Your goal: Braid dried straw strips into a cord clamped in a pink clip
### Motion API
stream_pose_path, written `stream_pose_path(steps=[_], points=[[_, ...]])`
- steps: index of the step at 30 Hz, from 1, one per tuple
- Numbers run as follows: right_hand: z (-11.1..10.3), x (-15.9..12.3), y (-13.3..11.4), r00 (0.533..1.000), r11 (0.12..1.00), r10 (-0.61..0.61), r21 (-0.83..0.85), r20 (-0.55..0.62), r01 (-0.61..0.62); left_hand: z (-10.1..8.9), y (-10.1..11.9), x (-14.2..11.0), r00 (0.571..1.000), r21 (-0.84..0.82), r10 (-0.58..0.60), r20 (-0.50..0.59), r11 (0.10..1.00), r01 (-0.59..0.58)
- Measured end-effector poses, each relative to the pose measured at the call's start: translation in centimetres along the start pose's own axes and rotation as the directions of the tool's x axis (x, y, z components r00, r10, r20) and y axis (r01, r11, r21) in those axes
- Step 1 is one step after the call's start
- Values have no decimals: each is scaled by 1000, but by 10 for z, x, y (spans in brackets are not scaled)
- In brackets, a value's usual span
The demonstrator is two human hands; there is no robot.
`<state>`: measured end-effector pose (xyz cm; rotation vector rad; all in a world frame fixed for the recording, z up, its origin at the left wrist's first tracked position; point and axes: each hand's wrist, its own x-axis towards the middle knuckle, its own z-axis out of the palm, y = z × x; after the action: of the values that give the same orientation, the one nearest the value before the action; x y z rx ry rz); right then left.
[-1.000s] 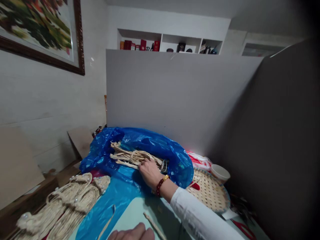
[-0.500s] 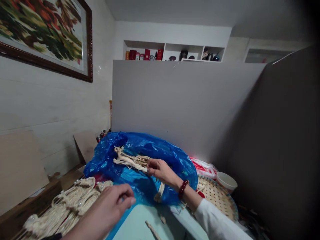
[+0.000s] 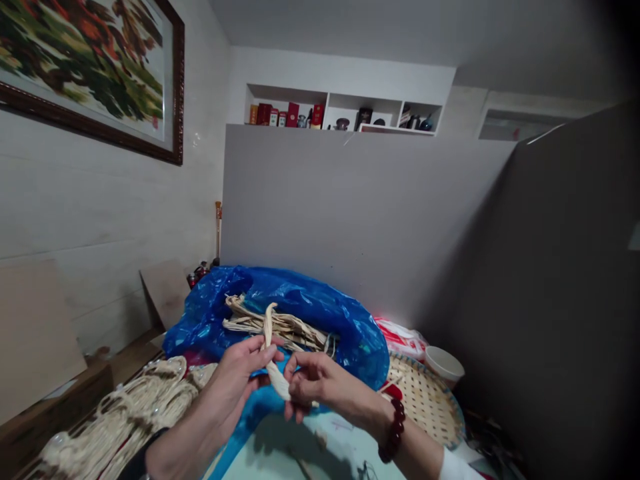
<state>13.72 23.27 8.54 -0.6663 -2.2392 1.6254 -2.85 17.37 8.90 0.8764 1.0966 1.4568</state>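
In front of the blue bag, a pale, ribbed dried husk strip [image 3: 271, 325] stands tilted, its upper end narrow and slightly bent. My left hand [image 3: 243, 373] pinches it around the middle between thumb and fingers. Lower down, my right hand [image 3: 320, 383] grips the wider end, with a dark red bead bracelet [image 3: 395, 430] on the wrist. Just behind both hands, a bundle of similar dried strips [image 3: 300, 328] lies in the open blue plastic bag [image 3: 345, 317].
Braided pale cord pieces [image 3: 120, 417] are piled at the left. A round woven bamboo tray [image 3: 425, 403] and a white bowl [image 3: 445, 365] stand at the right. Scraps lie on the pale table surface [image 3: 270, 447]. A grey panel [image 3: 320, 207] rises behind.
My right hand has come back from the bundle toward me, and my left hand has moved up and right to meet it. Both now hold the husk strip.
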Motion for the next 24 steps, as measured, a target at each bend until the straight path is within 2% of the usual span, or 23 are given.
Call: stream_pose_path(steps=[3, 5, 8, 10, 14, 17, 20, 24], points=[[-10, 11, 4, 997, 975, 20, -218, -79, -37, -10, 2, 8, 992, -26, 56, -111, 998, -60], [-19, 24, 8, 977, 930, 7, -358, -213, -84, -20, 4, 17, 979, -30, 83, -188, 996, -90], [-32, 52, 15, 896, 782, -63, -580, -439, -229, -32, 5, 28, 955, -25, 92, -282, 994, -103], [-38, 71, 21, 856, 659, -111, -682, -505, -317, -38, 1, 32, 942, -23, 79, -325, 996, -91], [-38, 97, 33, 855, 453, -155, -805, -496, -384, -42, -11, 37, 933, -23, 43, -358, 998, -55], [-37, 101, 37, 862, 362, -190, -850, -469, -383, -40, -18, 38, 934, -26, 13, -356, 999, -23], [-41, 96, 37, 853, 329, -231, -863, -468, -384, -34, -20, 41, 942, -29, -45, -333, 999, 37], [-50, 89, 37, 858, 355, -226, -859, -461, -368, -19, -24, 56, 949, -22, -153, -277, 988, 153]])
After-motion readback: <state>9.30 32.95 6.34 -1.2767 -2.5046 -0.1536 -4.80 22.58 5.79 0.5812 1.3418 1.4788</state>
